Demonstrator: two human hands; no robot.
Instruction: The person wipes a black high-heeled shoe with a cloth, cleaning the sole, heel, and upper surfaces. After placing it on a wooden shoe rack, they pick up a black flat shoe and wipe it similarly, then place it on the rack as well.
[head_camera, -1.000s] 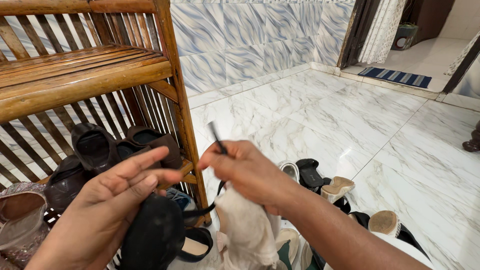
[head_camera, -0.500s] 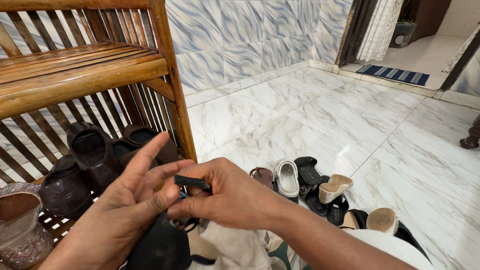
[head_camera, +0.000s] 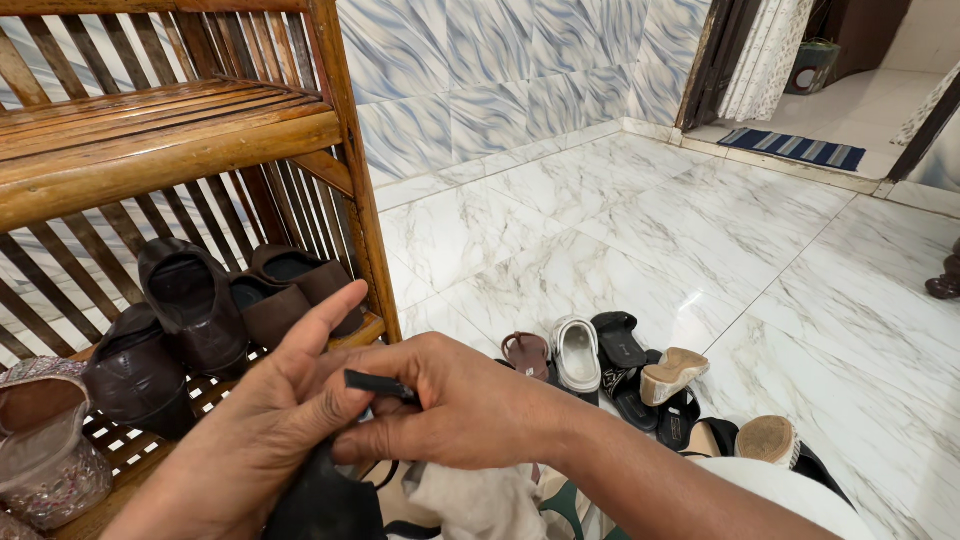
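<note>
- since the black shoe (head_camera: 325, 505) sits low in the left hand (head_camera: 250, 430), just in front of the wooden rack (head_camera: 170, 150), i'd keep it cupped steady, fingers fanned up.
- the right hand (head_camera: 450, 410) pinches the thin black strap (head_camera: 380, 384) tight; best keep it taut. a pale cloth (head_camera: 480, 500) hangs under the palm.

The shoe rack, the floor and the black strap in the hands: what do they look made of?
Slatted brown shoe rack: seemingly varnished wood, showing grain and sheen. White grey-veined floor: polished marble or marble-look tile, with reflections and grout lines. Thin black strap pinched by both hands: matte, possibly leather or synthetic; cannot tell.
</note>
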